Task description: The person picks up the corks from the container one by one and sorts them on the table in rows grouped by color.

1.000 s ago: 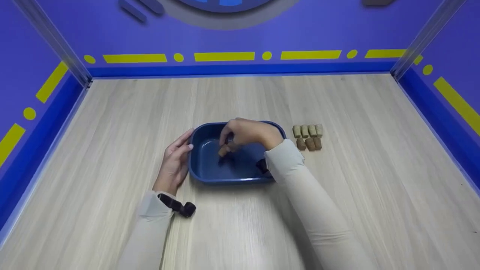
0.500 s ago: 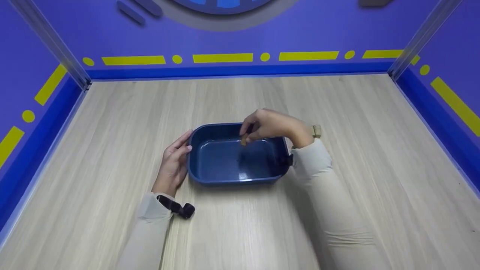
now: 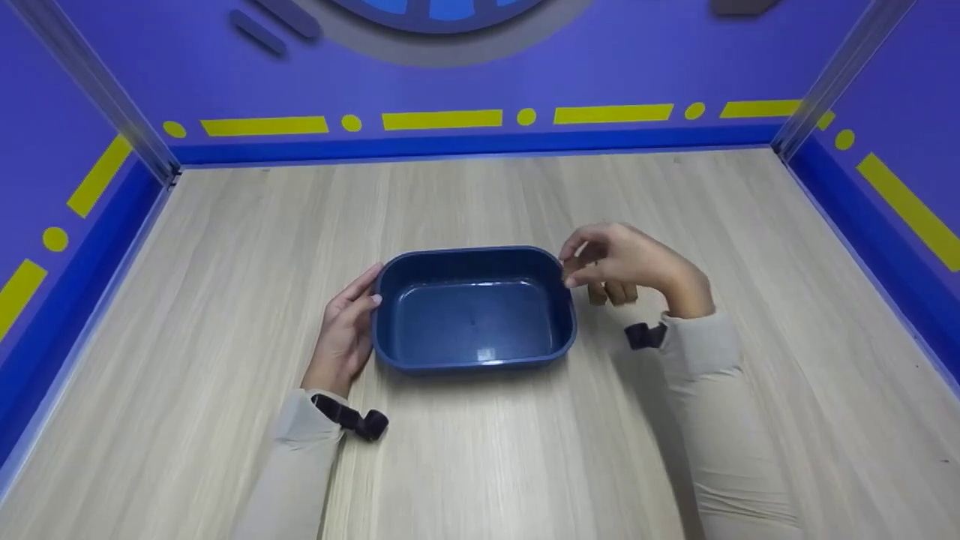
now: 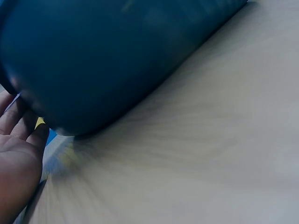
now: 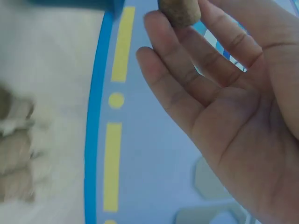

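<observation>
A deep blue rectangular basin with rounded corners stands mid-table; nothing lies inside it. My left hand rests against its left end, thumb tip at the rim and extended fingers touching the outer wall, as the left wrist view also shows. Beside the right end, my right hand pinches a short brown cylinder that looks like cork, between thumb and fingertips. The other fingers stay loosely extended. Several similar brown cylinders lie on the table just beneath this hand, partly covered by it. The paler row behind is hidden.
The light wood tabletop is enclosed by a purple-blue back wall and side walls with yellow markings. A black wrist camera sits on the left wrist, another camera on the right.
My right hand has moved from inside the basin, over its right rim, to beside the cylinders, still pinching the brown piece. My left hand has stayed on the basin.
</observation>
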A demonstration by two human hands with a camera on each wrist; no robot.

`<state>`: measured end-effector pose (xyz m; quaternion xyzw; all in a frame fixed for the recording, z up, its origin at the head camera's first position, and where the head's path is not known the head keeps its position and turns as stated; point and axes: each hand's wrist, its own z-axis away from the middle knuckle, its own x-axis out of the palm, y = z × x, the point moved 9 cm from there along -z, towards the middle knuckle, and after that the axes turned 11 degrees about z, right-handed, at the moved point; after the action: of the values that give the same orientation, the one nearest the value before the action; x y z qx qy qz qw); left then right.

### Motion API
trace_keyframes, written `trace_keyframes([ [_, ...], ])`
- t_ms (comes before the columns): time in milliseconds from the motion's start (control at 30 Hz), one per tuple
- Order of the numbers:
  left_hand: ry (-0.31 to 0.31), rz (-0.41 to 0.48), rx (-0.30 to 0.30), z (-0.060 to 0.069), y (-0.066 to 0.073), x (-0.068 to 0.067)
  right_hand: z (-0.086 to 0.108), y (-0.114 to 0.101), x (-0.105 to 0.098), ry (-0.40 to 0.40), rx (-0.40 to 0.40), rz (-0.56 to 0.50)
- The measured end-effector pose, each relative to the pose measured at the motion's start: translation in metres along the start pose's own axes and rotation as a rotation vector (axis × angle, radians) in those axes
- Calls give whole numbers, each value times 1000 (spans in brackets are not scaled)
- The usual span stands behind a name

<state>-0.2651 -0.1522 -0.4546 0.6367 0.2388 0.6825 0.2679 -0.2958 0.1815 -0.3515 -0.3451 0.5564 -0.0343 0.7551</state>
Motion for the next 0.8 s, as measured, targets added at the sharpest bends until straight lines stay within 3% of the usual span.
trace_keyframes([
  [400, -5, -2, 6, -2, 0, 0, 33, 62, -6, 97, 45, -28],
  [800, -9, -52, 2, -1, 0, -1, 51, 105, -3, 111, 113, -38],
])
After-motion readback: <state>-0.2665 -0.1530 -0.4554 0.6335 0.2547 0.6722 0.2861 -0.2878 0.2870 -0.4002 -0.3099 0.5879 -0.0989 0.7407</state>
